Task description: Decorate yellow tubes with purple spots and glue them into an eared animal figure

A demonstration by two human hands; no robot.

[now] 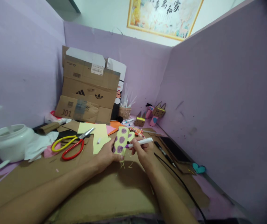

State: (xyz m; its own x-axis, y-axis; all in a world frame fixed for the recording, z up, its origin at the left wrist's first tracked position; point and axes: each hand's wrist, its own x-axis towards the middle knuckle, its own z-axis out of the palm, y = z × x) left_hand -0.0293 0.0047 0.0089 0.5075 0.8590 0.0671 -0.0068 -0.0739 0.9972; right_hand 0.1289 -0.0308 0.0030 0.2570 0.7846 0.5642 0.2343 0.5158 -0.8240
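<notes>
A yellow paper-covered piece with purple spots is held upright by my left hand, whose fingers and thumb grip its lower left part. My right hand is closed around a white marker. The marker's purple tip touches the lowest spot on the front. A smaller yellow part with a purple spot sticks out on the right side. Scissors with one yellow and one red handle lie to the left, blades over yellow paper. A small white cap rests on that paper.
Cardboard covers the table. A white pot and tissue stand at left, a folded cardboard box at the back. On the right lie a black pen, a cable, a phone and a teal heart.
</notes>
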